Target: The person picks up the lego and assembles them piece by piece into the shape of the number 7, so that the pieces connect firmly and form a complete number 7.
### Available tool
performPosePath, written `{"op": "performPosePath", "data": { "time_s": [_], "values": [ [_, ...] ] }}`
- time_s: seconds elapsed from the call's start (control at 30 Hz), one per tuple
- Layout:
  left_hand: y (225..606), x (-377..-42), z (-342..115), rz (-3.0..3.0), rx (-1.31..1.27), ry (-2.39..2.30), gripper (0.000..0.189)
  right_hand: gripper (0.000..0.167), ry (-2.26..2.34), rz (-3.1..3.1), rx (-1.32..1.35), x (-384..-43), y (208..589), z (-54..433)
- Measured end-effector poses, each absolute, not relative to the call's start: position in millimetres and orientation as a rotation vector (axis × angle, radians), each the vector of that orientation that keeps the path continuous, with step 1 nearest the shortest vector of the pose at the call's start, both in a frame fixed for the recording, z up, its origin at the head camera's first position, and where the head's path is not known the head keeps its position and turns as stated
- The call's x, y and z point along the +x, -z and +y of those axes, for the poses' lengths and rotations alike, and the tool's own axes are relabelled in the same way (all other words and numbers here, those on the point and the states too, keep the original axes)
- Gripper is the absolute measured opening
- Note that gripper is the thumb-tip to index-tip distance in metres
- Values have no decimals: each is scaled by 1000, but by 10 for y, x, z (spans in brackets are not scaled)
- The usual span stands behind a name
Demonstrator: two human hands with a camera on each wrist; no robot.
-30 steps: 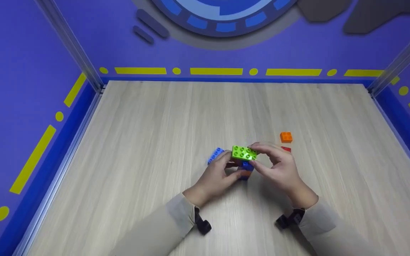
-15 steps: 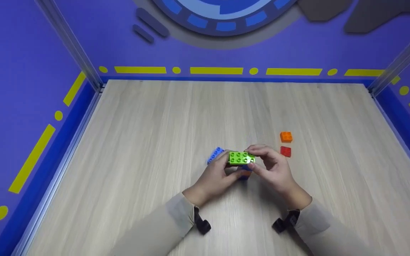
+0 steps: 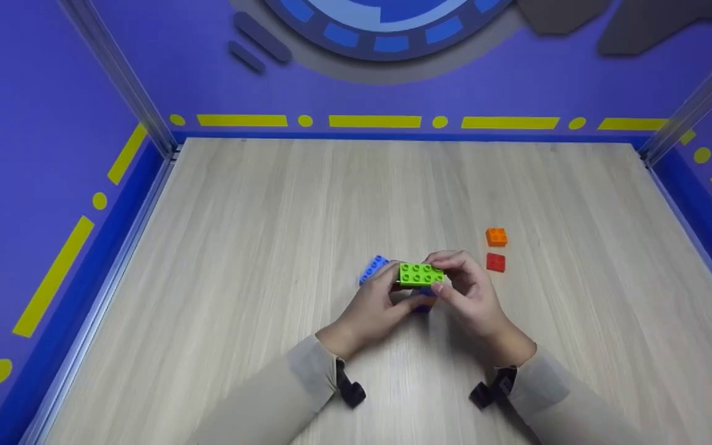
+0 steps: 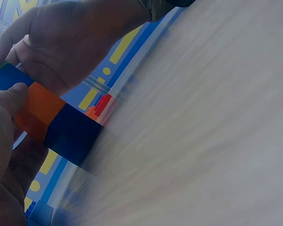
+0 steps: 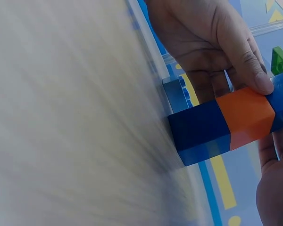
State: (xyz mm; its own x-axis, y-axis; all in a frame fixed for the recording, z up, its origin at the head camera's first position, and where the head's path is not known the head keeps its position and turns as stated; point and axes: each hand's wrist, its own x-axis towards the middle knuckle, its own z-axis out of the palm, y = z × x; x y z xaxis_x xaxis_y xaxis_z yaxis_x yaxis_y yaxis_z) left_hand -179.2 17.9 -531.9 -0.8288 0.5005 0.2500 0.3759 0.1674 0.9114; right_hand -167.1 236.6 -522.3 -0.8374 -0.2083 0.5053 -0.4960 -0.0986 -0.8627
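Observation:
Just above the middle of the table, my left hand [image 3: 365,309] grips an upright stack of toy building bricks. In the right wrist view its thumb presses near the joint between an orange brick [image 5: 247,117] and the blue brick above. A dark blue brick [image 4: 74,134] forms the stack's bottom, close over the tabletop. On top lies a long bright green brick [image 3: 416,274], studs up, overhanging toward the left. My right hand [image 3: 476,303] pinches the green brick's right end between thumb and fingers. The upper blue brick [image 4: 12,75] is partly hidden by the hands.
A long blue brick [image 3: 373,269] lies behind my left hand, partly covered by it. To the right, beyond my right hand, a red brick [image 3: 495,262] and an orange square brick [image 3: 496,237] rest on the wooden table [image 3: 257,235]. Blue-purple walls enclose the back and sides.
My right hand has moved slightly left and toward me, bringing the green brick level and down onto the stack. The red brick has come into full view. My left hand has hardly moved.

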Motion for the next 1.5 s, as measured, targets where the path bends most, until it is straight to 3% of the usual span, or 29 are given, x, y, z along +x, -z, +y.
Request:
{"op": "performPosePath", "data": {
  "time_s": [0.3,0.6,1.5],
  "values": [
    [5326,-1791,174,2284,858,-1755,47,26,-1998,-1980,787,-1653,5225,2350],
    [5326,-1789,181,2290,849,-1769,47,16,-1972,-1986,719,-1629,5235,2312],
    [5316,-1785,157,2369,858,-1694,46,20,-1868,-2169,396,-1535,5031,2113]
  ]
}}
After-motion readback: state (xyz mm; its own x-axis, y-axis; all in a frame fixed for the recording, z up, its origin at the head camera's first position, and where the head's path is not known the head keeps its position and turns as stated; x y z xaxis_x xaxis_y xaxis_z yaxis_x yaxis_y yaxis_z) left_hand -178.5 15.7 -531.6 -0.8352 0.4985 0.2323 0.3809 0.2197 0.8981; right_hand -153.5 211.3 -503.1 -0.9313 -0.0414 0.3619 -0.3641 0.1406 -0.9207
